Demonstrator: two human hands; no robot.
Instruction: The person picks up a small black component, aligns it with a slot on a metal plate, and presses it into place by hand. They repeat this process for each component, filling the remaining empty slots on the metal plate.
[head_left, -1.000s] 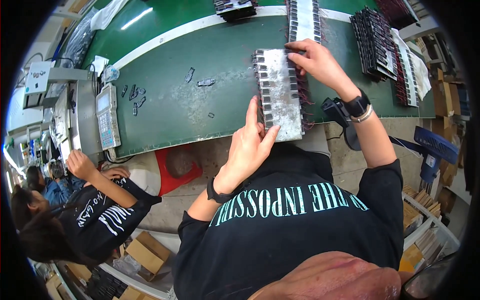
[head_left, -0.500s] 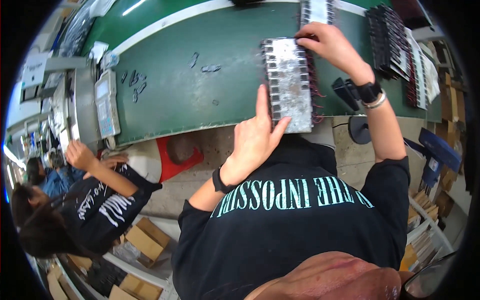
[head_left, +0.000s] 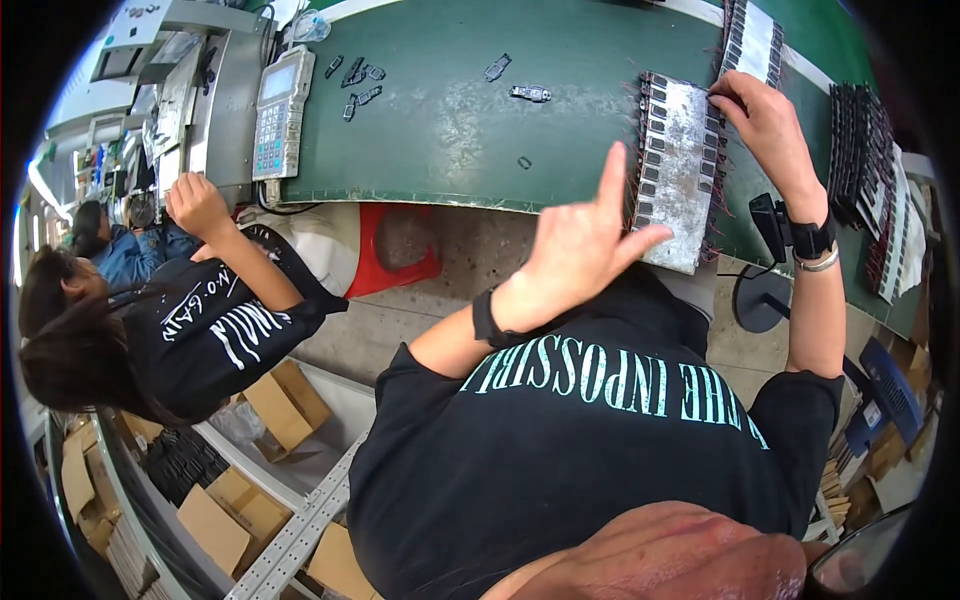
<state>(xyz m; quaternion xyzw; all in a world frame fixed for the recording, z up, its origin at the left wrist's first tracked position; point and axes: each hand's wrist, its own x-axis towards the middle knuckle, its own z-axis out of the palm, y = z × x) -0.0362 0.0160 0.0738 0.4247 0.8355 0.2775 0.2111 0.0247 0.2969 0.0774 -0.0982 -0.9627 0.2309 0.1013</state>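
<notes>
Metal plate, one: now showing farther right, upper right of frame, right hand pinching its top right corner, left hand spreading open at its lower left, handling continuing.

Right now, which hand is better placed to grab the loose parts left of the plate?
Likely the left hand: nearer the loose parts; the right hand is at the far corner of the plate.

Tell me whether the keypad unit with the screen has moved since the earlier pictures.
No. The keypad unit lies in the same place against the left end of the green worktable; the whole view has shifted instead.
</notes>
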